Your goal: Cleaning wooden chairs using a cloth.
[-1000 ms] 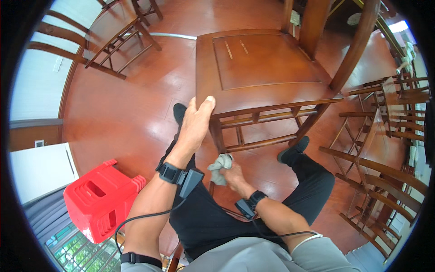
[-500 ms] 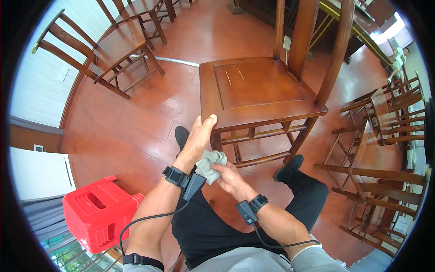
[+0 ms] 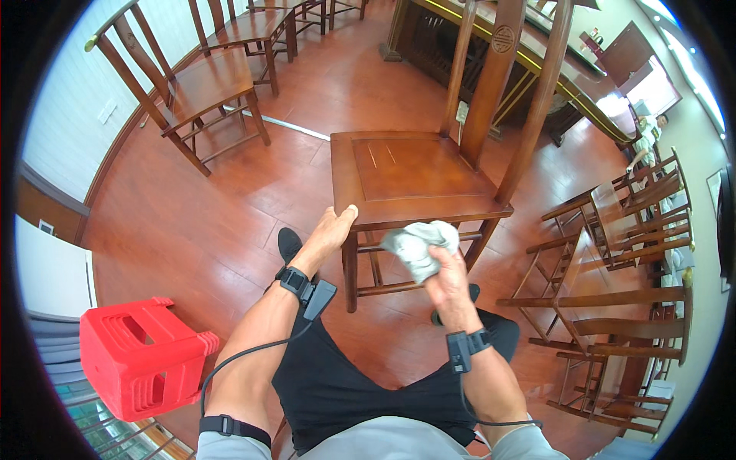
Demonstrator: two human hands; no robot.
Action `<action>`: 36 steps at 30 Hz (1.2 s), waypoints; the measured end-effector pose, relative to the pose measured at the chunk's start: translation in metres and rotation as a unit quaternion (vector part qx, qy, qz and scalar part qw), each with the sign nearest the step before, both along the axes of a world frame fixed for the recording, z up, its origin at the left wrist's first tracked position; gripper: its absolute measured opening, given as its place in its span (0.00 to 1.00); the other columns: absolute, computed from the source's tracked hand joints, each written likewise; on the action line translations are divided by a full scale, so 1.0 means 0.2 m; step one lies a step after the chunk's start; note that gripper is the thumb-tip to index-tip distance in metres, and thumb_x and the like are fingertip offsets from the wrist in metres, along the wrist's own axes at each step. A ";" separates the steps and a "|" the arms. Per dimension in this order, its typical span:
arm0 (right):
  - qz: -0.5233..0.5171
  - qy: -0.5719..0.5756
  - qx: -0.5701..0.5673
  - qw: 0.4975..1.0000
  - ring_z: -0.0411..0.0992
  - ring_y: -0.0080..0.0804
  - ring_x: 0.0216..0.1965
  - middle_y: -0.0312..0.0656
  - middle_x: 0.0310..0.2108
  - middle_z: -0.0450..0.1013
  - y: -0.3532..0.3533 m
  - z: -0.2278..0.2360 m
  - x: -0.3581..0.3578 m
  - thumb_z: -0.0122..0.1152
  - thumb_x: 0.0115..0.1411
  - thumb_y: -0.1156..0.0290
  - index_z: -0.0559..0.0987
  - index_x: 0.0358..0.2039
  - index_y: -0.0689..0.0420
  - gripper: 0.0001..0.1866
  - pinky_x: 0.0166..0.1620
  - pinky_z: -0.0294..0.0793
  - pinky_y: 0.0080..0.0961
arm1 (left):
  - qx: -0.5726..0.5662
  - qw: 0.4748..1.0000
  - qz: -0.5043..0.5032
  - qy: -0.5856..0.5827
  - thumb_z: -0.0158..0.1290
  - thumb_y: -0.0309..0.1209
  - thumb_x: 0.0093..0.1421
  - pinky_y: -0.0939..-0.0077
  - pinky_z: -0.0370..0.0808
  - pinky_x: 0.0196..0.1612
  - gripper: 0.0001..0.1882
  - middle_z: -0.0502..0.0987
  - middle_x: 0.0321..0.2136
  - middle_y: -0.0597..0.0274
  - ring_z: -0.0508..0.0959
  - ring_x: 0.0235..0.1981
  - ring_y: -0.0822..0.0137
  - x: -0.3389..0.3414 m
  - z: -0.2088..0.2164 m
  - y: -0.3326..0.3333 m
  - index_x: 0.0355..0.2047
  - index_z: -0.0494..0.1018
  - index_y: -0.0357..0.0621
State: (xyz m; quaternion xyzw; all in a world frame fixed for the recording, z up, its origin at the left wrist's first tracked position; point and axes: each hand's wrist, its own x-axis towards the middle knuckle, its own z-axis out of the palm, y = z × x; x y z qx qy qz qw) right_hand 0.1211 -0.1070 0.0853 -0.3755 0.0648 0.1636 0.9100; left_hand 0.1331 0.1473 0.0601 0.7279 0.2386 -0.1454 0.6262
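Note:
A brown wooden chair (image 3: 429, 170) stands in front of me, its tall slatted back at the right of the seat. Two thin pale marks run across the seat panel. My left hand (image 3: 334, 230) grips the near left corner of the seat, thumb on top and the other fingers mostly hidden. In my right hand (image 3: 447, 285) is a bunched pale grey-green cloth (image 3: 416, 249), raised in front of the seat's near edge. The cloth overlaps that edge in the picture; whether it touches the wood I cannot tell.
A red plastic stool (image 3: 119, 349) lies on its side at my left. Further wooden chairs stand along the left wall, one being the nearest chair (image 3: 211, 83). Several more chairs (image 3: 579, 264) crowd the right. Behind is a long gold-trimmed table (image 3: 571, 73); a person (image 3: 648, 142) is far right.
My right hand has carried the cloth up and to the right, away from beside my left wrist. The left hand keeps its hold on the seat corner. The whole view has shifted.

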 end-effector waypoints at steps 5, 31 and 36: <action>-0.018 -0.032 -0.128 0.991 0.76 0.41 0.54 0.46 0.53 0.76 -0.06 0.27 0.05 0.52 0.56 0.88 0.72 0.58 0.62 0.27 0.56 0.80 0.42 | 0.053 0.998 -0.014 -0.022 0.45 0.54 0.67 0.43 0.67 0.62 0.39 0.67 0.61 0.35 0.68 0.62 0.43 -0.02 -0.01 -0.01 0.62 0.60 0.29; 0.102 -0.408 -0.649 0.634 0.70 0.51 0.49 0.49 0.47 0.75 0.47 0.09 0.29 0.57 0.56 0.61 0.75 0.55 0.51 0.25 0.54 0.68 0.46 | 0.104 0.986 0.076 -0.104 0.54 0.40 0.58 0.62 0.66 0.65 0.43 0.68 0.61 0.31 0.70 0.64 0.46 -0.11 0.06 -0.06 0.69 0.53 0.29; 0.091 -0.413 -0.651 0.630 0.70 0.50 0.47 0.49 0.43 0.76 0.50 0.09 0.31 0.57 0.56 0.61 0.77 0.51 0.52 0.22 0.52 0.68 0.46 | 0.165 0.975 0.073 -0.131 0.54 0.37 0.62 0.65 0.71 0.58 0.36 0.74 0.55 0.37 0.76 0.57 0.52 -0.12 0.00 -0.06 0.66 0.59 0.30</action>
